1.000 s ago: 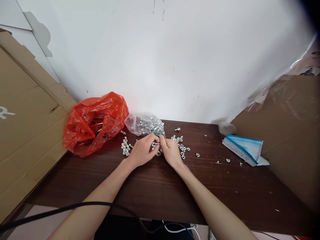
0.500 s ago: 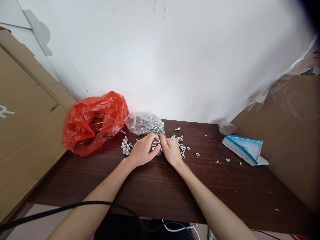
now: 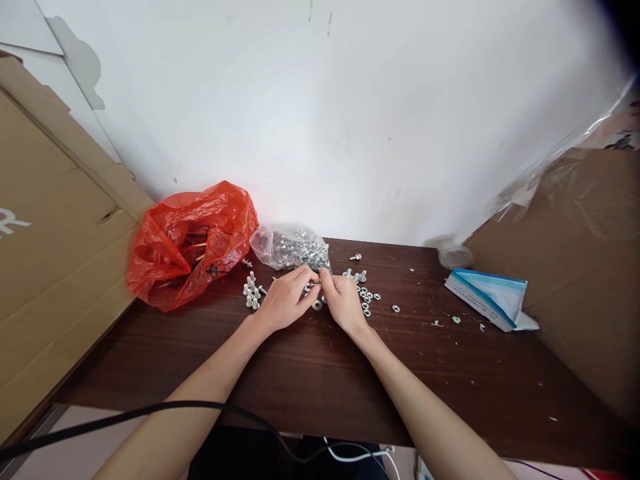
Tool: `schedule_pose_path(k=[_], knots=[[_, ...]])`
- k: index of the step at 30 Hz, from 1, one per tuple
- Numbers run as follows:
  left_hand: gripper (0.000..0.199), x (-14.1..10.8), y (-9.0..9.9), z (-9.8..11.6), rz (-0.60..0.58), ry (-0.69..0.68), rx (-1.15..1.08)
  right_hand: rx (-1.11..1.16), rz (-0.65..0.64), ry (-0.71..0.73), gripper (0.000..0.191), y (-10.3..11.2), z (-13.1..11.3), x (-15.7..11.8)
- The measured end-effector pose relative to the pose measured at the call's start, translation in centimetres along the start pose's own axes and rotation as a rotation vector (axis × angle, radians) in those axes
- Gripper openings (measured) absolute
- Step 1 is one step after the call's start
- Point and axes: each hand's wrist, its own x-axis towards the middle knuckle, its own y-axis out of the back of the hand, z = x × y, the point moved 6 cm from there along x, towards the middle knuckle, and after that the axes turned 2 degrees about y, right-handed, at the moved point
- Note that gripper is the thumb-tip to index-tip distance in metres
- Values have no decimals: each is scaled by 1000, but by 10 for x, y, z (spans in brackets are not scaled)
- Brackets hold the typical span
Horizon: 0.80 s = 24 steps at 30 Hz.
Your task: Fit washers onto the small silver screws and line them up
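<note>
My left hand [image 3: 290, 298] and my right hand [image 3: 343, 300] meet over the table, both with fingers closed. Between their fingertips a small metal bolt [image 3: 317, 284] is pinched, mostly covered by the left thumb and fingers. The right thumb and fingers close on its other end; whether a nut is on it is hidden. Loose washers [image 3: 317, 305] lie just under the hands. Beside the right hand are several nuts [image 3: 367, 299] and a few bolts [image 3: 356, 276]. Left of the left hand stands a cluster of bolts [image 3: 251, 292].
A clear plastic bag [image 3: 295, 248] full of small hardware rests against the wall. To its left sits a red plastic bag [image 3: 195, 247]. Cardboard [image 3: 55, 233] borders the left side. A blue-and-white packet [image 3: 485, 298] and a clear round container [image 3: 454, 256] are at right. A black cable [image 3: 200, 405] crosses in front.
The left thumb and fingers have closed further over the bolt, so less of it shows. Both hands otherwise stay in nearly the same place.
</note>
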Motion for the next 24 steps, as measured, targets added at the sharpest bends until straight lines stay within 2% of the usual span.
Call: schedule_pose_path(k=[5, 10, 24], knots=[[20, -1, 0, -1, -11, 25, 11, -3, 4, 3, 55, 0, 0, 0], [15, -2, -1, -3, -29, 53, 3, -7, 14, 5, 56, 3, -3, 0], [9, -1, 1, 1, 42, -25, 9, -8, 6, -10, 57, 2, -1, 0]])
